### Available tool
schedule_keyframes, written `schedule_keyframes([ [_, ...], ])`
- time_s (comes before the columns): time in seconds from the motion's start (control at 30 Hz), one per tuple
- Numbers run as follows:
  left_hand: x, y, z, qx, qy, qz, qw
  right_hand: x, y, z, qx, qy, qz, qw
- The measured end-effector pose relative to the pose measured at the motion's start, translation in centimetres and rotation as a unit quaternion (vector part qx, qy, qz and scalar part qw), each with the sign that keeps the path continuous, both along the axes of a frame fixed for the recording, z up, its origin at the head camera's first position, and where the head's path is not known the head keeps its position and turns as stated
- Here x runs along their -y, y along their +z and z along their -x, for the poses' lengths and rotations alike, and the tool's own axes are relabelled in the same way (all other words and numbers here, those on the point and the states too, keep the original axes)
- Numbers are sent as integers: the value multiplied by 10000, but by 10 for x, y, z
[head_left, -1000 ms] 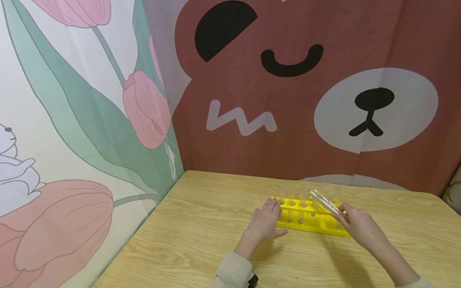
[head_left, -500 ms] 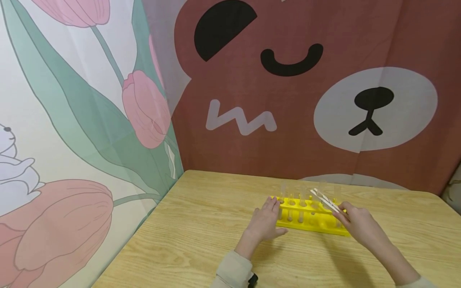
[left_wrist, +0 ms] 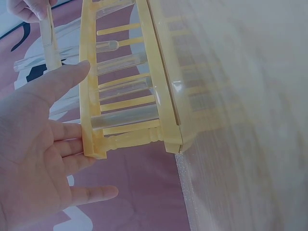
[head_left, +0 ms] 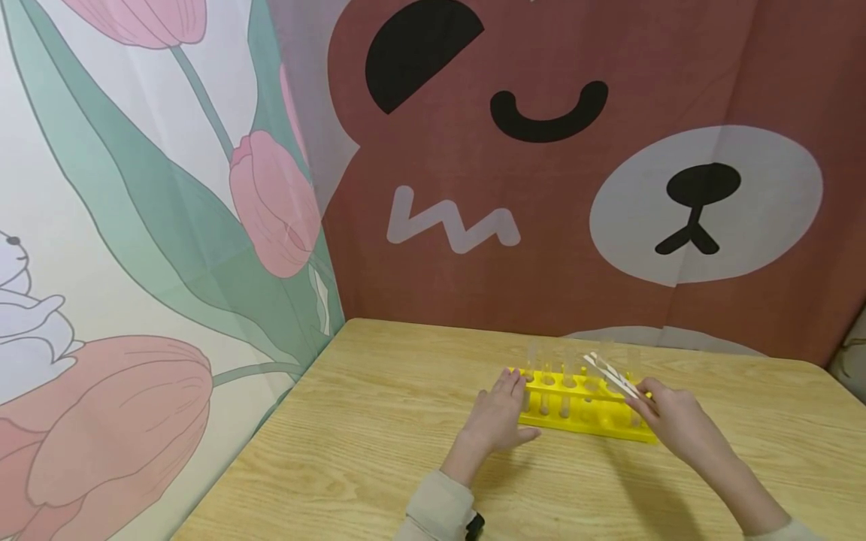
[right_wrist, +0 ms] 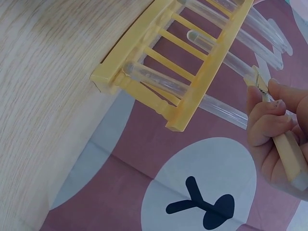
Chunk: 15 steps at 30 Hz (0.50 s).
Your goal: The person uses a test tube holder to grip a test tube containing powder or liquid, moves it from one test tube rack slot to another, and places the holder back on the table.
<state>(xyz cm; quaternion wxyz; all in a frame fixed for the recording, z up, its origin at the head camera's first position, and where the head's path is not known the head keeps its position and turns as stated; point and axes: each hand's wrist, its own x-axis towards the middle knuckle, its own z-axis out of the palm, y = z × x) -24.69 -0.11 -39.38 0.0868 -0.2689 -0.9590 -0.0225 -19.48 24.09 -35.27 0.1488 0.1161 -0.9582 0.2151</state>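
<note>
A yellow test tube rack (head_left: 575,430) stands on the table with several clear test tubes (right_wrist: 159,79) in it. My left hand (head_left: 497,421) rests its fairly straight fingers on the rack's left end, thumb spread along the front; in the left wrist view that hand (left_wrist: 43,144) touches the top plate. With my right hand (head_left: 679,424) I hold a wooden test tube clamp (head_left: 612,376) tilted over the rack's right half. Its tip is at the upper part of one tube (right_wrist: 207,44), whose bottom hangs above the rack's base. Whether the clamp's tip grips that tube is hard to see.
The wooden table (head_left: 365,421) extends around the rack. Close behind it hangs a reddish-brown curtain (head_left: 460,293) with a bear print. A tulip-printed curtain (head_left: 169,263) borders the left side.
</note>
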Motion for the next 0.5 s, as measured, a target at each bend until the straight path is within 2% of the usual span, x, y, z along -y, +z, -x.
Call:
schedule_keyframes([
  [0.5, 1, 1, -2, -50, -19, 57, 10000, 1, 1, -2, -65, -27, -24, 10000],
])
